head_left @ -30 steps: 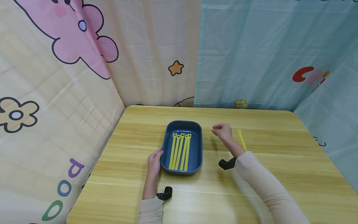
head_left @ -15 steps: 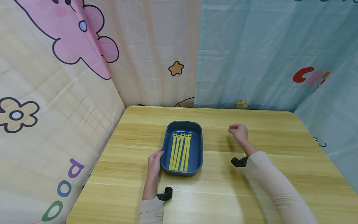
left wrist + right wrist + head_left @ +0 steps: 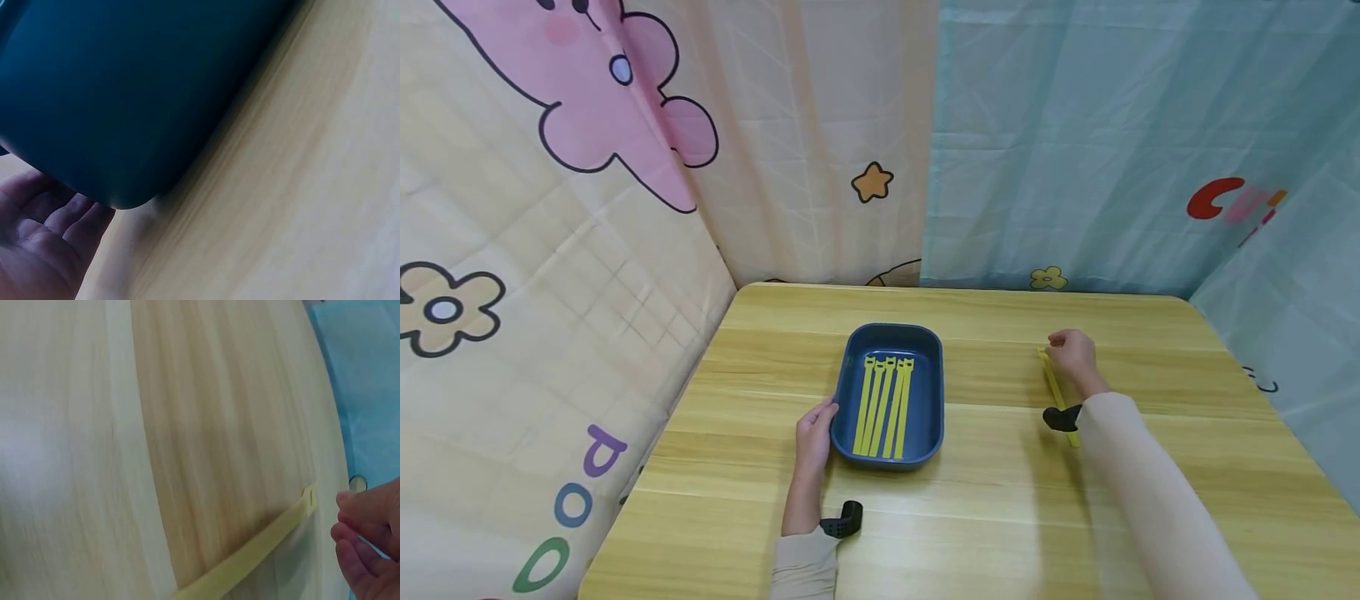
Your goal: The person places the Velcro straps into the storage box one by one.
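My left hand [image 3: 815,437] holds the left side of a dark blue tray [image 3: 928,442] at its rim. In the left wrist view, its fingers [image 3: 78,219] meet the tray's outer wall. Several yellow hook-and-loop cable ties [image 3: 880,408] lie side by side in the tray, slotted heads toward the far end. Another yellow cable tie [image 3: 1054,385] lies on the table to the right, partly covered by my right wrist camera. My right hand [image 3: 1073,357] hovers beside its head, fingers loosely bent. In the right wrist view, a gap separates the fingertips from this tie [image 3: 250,550].
The wooden table [image 3: 730,392] meets patterned curtains [image 3: 1037,167] at its back edge and left side. A black wrist camera [image 3: 842,518] sits on the left wrist, another wrist camera [image 3: 1062,418] on the right.
My right hand has moved right, away from the tray, passing over the loose cable tie and uncovering part of it. My left hand and the tray have stayed put.
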A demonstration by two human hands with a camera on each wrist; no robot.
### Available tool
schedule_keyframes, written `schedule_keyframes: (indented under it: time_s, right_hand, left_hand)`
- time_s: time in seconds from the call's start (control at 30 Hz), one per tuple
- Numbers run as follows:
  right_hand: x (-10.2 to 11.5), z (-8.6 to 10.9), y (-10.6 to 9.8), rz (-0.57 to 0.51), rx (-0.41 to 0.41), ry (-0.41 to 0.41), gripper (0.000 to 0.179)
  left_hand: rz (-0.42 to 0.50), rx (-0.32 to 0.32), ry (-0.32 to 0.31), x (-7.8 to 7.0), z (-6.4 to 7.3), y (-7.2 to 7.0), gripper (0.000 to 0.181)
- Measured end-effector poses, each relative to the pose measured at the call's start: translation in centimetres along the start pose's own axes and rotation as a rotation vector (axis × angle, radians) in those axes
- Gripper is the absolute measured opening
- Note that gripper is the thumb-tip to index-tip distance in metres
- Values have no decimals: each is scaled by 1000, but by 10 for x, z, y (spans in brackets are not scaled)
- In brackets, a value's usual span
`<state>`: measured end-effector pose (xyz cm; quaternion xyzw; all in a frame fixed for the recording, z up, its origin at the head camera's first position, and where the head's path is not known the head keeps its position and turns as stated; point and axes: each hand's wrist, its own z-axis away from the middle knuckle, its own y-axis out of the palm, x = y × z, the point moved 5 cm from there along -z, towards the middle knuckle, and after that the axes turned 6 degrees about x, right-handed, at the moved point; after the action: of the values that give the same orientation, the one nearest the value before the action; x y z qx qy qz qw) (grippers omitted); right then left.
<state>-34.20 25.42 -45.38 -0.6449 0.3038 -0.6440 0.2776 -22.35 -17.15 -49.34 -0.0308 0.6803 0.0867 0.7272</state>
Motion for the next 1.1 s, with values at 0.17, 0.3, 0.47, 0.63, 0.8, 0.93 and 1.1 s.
schedule_keyframes:
  time_s: [0.17,0.3,0.47,0.63,0.8,0.93,1.1]
  right_hand:
    - [-6,0,1,43,56,3,28]
    - [-9,-1,4,53,79,11,31]
    - [-14,-5,8,32,109,23,38]
    - [-15,-9,10,34,123,3,37]
    - [-20,-7,14,26,136,15,37]
    - [-21,-7,13,6,113,19,36]
    - [-20,-8,12,-36,100,31,33]
  left_hand:
    - [17,9,-6,-2,0,1,37]
    - [-4,8,-28,-2,-1,1,38]
    - [-2,1,-33,-1,-1,1,38]
    - [-10,-2,-43,0,2,1,39]
    - [-25,4,-43,5,5,0,39]
    - [-30,4,-23,5,3,0,39]
    - [-26,-6,-1,2,1,1,38]
